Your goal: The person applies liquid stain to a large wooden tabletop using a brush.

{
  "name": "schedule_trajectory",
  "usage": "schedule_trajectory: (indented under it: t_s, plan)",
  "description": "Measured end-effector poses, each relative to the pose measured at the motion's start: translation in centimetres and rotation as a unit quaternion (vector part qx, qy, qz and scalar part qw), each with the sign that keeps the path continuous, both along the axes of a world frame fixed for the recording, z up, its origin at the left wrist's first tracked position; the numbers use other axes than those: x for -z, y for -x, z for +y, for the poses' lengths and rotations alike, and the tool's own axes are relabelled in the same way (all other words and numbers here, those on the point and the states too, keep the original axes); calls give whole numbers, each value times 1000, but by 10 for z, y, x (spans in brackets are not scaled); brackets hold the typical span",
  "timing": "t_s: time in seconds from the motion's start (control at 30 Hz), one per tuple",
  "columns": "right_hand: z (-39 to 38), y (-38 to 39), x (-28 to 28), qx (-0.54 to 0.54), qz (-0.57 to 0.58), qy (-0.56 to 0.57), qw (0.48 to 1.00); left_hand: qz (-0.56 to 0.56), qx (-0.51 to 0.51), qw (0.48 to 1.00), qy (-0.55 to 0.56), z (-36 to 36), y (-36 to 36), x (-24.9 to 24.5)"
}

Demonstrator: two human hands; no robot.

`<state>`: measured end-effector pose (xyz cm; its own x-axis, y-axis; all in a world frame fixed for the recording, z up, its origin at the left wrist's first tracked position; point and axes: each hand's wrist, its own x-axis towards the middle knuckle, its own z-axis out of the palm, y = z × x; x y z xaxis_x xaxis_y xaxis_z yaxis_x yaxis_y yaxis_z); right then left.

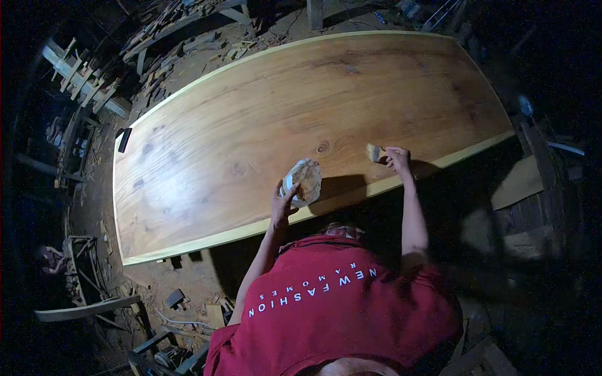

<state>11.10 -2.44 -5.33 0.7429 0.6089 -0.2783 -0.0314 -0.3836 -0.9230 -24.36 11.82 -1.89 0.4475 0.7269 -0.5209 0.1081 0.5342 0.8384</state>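
The left hand (284,203) is wrapped round the side of a pale container (307,178), its fingers bent against the wall and one digit reaching over the rim. The container, stained tan and brown inside, sits above the tabletop (251,125) just inside the middle of its near edge; whether its base touches the wood cannot be told. The right hand (398,160) is closed, thumb and fingers pinching a flat brush (375,152) by its handle, farther along toward the right corner of the near edge. The bristles point left over the wood, and contact with the surface is unclear. A dark knot (322,147) shows in the grain between brush and container, farther in from the near edge. At the far left corner lies a black block (125,140)
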Motion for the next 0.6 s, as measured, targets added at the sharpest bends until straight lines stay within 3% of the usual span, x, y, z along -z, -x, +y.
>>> schedule_trajectory:
  t_s: [0.1, 0.13, 0.2, 0.27, 0.33, 0.4, 0.47, 0.53, 0.6]
  plan:
    - [-3, 3, 17, 12, -175, -45, 983, 4, 7, 1000, 7, -3, 3, -1]
    - [0, 13, 15, 16, -176, -44, 983, 7, 10, 1000, 13, -4, 2, -2]
    - [12, 49, 17, -99, -463, 1, 881, 10, 23, 1000, 8, -6, 3, -4]
    - [17, 92, 17, -149, -551, 101, 815, 11, 33, 999, 1, -9, 2, -8]
    - [14, 121, 10, -152, -506, -7, 849, 20, 32, 999, 4, -10, 4, -13]
    - [6, 121, 4, -141, -505, -24, 851, 14, 37, 999, 0, -9, 9, -6]
    - [-7, 96, 14, -102, -308, -90, 941, 9, 45, 999, -1, -10, 15, 1]
    - [-24, 66, 13, 9, -56, -24, 998, -2, 44, 999, 6, -10, 19, 4]
    - [-40, 43, 14, 62, -74, -64, 993, -3, 39, 999, 13, -13, 24, 2]
